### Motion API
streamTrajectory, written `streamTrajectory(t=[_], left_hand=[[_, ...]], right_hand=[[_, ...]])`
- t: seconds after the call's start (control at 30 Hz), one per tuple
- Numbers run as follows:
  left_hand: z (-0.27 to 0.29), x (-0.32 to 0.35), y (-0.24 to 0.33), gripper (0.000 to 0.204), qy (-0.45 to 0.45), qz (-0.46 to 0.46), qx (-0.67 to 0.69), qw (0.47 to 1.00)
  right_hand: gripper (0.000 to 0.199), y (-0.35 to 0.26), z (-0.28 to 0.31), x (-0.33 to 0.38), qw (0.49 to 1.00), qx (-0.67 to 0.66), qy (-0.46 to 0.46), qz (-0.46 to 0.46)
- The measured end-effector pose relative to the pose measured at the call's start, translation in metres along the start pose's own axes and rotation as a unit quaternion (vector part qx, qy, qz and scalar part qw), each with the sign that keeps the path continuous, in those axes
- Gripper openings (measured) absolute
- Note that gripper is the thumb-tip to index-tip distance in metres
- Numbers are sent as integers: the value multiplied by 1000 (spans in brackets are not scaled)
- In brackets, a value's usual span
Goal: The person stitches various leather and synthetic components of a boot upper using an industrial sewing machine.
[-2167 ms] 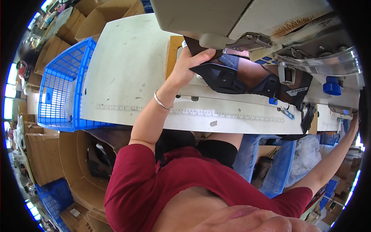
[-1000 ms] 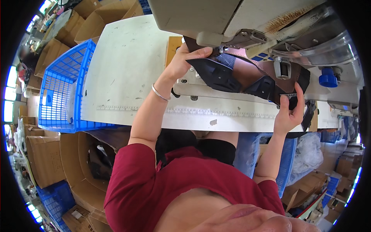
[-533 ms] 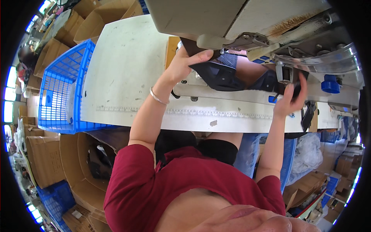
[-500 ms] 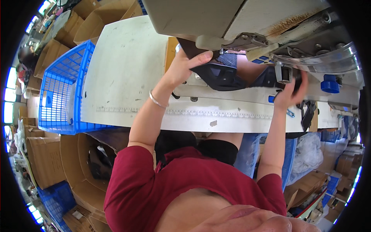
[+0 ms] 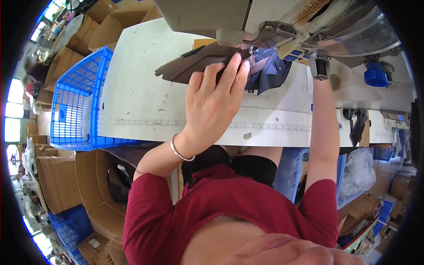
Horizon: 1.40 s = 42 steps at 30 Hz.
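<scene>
My left hand (image 5: 216, 90) lies on a brown stitched piece (image 5: 181, 67) under the head of a sewing machine (image 5: 207, 20). Its fingers are extended and press on the piece close to the needle area; the thumb is out of sight. To the right, a dark blue piece with patterned fabric (image 5: 274, 73) adjoins the brown one under the machine. Past a small metal cylinder on the machine, my right forearm (image 5: 325, 119) reaches up, so the right hand is hidden behind the machine.
The white table (image 5: 137, 84) has a printed ruler strip (image 5: 274, 126) along its near side. A blue plastic crate (image 5: 73, 110) stands at its left edge. Cardboard boxes (image 5: 57, 181) sit left and below. A blue knob (image 5: 375, 77) and black bracket (image 5: 355, 126) are at right.
My left hand has let go of the piece's left edge and come down flat onto it, nearer the needle. The brown side now shows. My right hand has moved up behind the machine.
</scene>
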<state>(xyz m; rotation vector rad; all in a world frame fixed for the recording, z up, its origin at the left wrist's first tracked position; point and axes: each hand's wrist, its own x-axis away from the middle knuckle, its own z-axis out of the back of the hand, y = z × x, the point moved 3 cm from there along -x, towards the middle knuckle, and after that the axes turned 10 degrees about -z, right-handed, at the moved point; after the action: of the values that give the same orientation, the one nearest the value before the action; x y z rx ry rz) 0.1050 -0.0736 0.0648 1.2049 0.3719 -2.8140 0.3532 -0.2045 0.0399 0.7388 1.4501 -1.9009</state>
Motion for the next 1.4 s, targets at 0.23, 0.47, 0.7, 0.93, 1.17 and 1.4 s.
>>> streamTrajectory(t=[0.23,0.47,0.7,0.93,1.17,1.4], left_hand=[[-4,-11,-21,30,65,-110,1,992],[-16,-8,-13,18,85,-107,-34,990],[-17,-5,-16,20,113,-95,-23,989],[-12,-8,-14,22,100,-93,-17,990],[-10,-13,6,22,71,-54,-76,993],[-11,-6,1,21,76,-67,-91,991]], right_hand=[[21,-8,189,18,910,219,239,260],[31,95,375,-129,952,80,294,32],[20,-66,84,35,965,100,-34,241],[41,-47,-34,-12,902,195,-373,-90],[27,-17,-23,3,933,36,-331,-136],[26,-82,-11,45,946,17,-232,224]])
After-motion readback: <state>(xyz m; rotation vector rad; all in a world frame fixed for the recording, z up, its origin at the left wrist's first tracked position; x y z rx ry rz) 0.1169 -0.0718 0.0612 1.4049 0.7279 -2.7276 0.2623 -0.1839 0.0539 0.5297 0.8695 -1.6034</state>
